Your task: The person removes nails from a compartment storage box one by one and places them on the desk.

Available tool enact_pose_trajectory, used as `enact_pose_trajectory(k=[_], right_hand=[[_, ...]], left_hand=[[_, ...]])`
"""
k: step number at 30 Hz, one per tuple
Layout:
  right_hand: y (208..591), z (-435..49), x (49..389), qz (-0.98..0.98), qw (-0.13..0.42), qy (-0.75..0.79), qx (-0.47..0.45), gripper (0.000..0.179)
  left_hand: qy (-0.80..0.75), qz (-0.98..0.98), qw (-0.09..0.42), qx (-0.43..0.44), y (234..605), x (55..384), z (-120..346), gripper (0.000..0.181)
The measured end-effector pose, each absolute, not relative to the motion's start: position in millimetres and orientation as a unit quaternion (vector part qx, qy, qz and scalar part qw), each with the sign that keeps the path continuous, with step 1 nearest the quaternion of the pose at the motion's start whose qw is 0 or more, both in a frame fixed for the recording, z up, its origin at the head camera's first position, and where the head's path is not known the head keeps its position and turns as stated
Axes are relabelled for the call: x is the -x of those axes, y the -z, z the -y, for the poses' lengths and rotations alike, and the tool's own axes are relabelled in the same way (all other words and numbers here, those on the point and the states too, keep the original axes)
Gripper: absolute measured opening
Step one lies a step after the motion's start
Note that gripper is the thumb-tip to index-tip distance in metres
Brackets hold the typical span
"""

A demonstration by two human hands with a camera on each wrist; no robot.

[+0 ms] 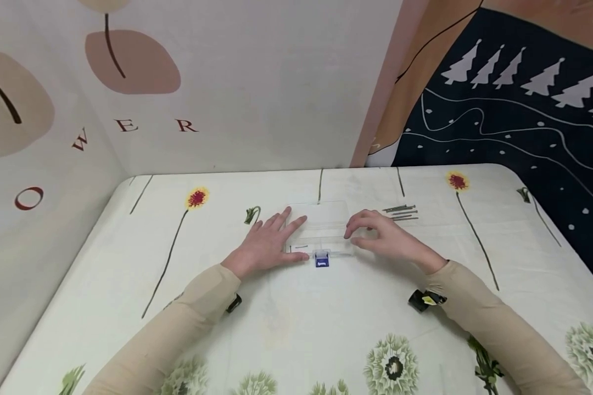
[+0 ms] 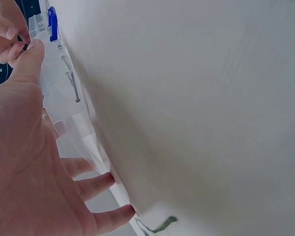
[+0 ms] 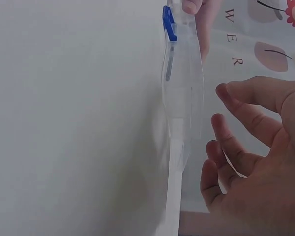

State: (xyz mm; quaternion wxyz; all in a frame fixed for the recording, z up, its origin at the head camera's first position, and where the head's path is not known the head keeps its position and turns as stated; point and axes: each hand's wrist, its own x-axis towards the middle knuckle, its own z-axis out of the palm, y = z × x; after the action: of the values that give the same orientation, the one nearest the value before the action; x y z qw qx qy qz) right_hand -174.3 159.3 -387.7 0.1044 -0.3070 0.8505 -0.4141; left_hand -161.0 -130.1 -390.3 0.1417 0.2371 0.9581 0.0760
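Note:
A clear plastic box [image 1: 321, 246] with a blue latch [image 1: 322, 259] sits on the table, its transparent lid [image 1: 321, 214] laid back behind it. Inside are a few thin metal nails or screws [image 2: 73, 86]. My left hand [image 1: 267, 247] rests at the box's left side with fingers spread, the thumb along the front edge. Over the box's right end hovers my right hand [image 1: 387, 238], fingers loosely bent. Its thumb and index fingertips [image 3: 225, 93] come close together beside the box, and I see nothing between them.
Several more nails or screws [image 1: 400, 213] lie on the table behind my right hand. A flower-patterned cloth [image 1: 296, 323] covers the table. Behind it hang a pale printed curtain [image 1: 257, 109] and a dark one with white trees [image 1: 514, 115].

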Motion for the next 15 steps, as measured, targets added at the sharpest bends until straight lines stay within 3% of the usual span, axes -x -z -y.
enact_pose_trajectory(k=[15], right_hand=[[392, -134, 177, -0.84, 0.122, 0.385, 0.363, 0.017]], left_hand=[[-0.08, -0.959, 0.142, -0.234, 390, 162, 130, 0.088]])
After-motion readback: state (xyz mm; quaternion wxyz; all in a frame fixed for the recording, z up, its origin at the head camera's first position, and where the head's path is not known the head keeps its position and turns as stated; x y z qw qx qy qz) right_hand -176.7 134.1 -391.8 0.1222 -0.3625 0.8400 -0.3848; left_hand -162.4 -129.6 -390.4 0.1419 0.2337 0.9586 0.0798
